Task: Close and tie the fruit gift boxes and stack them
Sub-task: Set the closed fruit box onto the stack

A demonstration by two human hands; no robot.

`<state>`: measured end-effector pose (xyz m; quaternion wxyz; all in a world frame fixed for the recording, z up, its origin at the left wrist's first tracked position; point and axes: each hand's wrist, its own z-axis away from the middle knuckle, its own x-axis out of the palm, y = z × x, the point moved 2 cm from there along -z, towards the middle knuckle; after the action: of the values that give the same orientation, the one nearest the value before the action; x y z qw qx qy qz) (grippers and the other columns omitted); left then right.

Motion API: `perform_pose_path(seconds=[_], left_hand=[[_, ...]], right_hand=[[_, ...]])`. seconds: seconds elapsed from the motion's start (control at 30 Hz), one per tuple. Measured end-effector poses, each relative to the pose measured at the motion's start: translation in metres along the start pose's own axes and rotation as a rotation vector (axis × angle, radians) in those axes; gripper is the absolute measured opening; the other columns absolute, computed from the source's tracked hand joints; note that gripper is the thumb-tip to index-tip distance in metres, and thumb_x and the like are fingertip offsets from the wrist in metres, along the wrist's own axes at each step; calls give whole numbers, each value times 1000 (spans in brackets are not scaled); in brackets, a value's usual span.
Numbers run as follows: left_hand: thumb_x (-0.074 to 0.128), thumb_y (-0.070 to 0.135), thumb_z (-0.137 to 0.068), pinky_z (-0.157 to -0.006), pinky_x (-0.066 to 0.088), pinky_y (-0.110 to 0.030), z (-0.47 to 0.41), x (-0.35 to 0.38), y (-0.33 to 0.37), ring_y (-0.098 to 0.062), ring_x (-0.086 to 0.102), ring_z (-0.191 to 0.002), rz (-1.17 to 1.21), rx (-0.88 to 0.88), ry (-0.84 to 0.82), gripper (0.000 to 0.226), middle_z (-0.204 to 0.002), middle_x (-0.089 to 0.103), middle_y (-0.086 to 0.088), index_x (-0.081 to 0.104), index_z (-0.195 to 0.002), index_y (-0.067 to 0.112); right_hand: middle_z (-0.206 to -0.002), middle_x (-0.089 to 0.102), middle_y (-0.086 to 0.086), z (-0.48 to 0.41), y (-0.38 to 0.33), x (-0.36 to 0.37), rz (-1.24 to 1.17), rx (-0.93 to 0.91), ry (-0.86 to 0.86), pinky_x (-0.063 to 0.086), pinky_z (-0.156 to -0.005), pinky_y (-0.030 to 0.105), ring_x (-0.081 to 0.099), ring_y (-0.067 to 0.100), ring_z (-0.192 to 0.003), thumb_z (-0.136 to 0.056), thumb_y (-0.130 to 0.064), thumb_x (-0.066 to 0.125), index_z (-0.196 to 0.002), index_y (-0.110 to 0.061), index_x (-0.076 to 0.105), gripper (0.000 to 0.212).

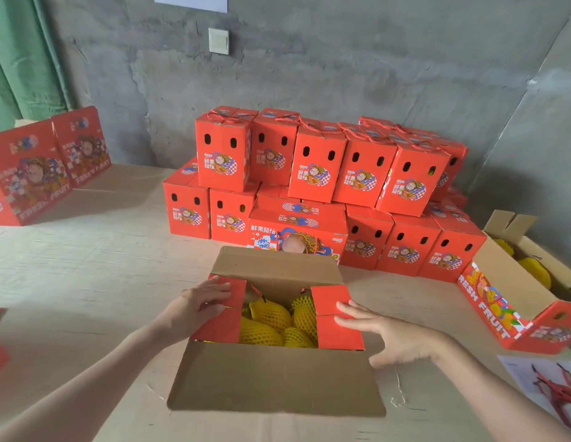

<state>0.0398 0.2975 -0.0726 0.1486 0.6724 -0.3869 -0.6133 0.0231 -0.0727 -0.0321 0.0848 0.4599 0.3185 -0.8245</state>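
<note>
Far left: flat, unfolded red cartons (45,167) lean on the rough grey concrete wall (341,65), glossy print outward. Pale plywood tabletop (86,266), grain visible.

Left hand (195,309): palm down, fingers straight, pressing the left red side flap (225,314) of the open gift box (278,378). It grasps nothing.

The box sits centre-front on the table, with its brown corrugated long flaps spread near and far. Inside: fruit in yellow foam net sleeves (271,319), ribbed mesh.

Right hand (383,334): fingers splayed and straight, tips resting on the right red side flap (338,317). Released, no grip.

Behind: closed red boxes (319,173) stacked in two tiers, oval vent holes, twisted red cord handles on top.

Right: another open carton (507,282) holding yellow fruit. Loose red cords (552,387) lie on a white sheet (520,371).
</note>
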Motion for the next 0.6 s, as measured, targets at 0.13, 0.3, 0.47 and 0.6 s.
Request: perform_pose_path(seconds=[0.13,0.3,0.47,0.6], left_hand=[[61,-7,-86,-102,35,-12,-2,1,-10,-14,37,-130,28,-28,-53,33,-134,49,-7,61,-119,-5],[49,4,-89,-57,46,-26,10,-4,-8,-20,53,-71,281,-171,77,26,-83,63,-10,73,-86,15],[35,59,-91,-82,52,-30,9,-9,-4,-13,65,-105,357,-44,118,41,-115,68,10,56,-120,38],[44,48,-93,-81,54,-36,10,-1,7,-16,65,-105,416,-38,143,31,-125,61,5,49,-123,48]], right_hand=[[-156,10,-19,1,2,-7,-311,8,-24,6,-118,23,4,-5,-143,-79,-35,72,-143,-36,35,74],[-123,65,-11,3,4,-1,-584,59,112,37,-110,34,57,6,-117,-86,-39,58,-123,-27,57,39],[-133,30,-48,-2,-9,19,-668,27,479,39,-99,15,34,-16,-124,-96,-23,55,-141,-53,21,64],[-115,51,-40,-16,-31,26,-406,18,848,49,-75,20,56,0,-72,-91,-4,51,-129,-52,40,62]])
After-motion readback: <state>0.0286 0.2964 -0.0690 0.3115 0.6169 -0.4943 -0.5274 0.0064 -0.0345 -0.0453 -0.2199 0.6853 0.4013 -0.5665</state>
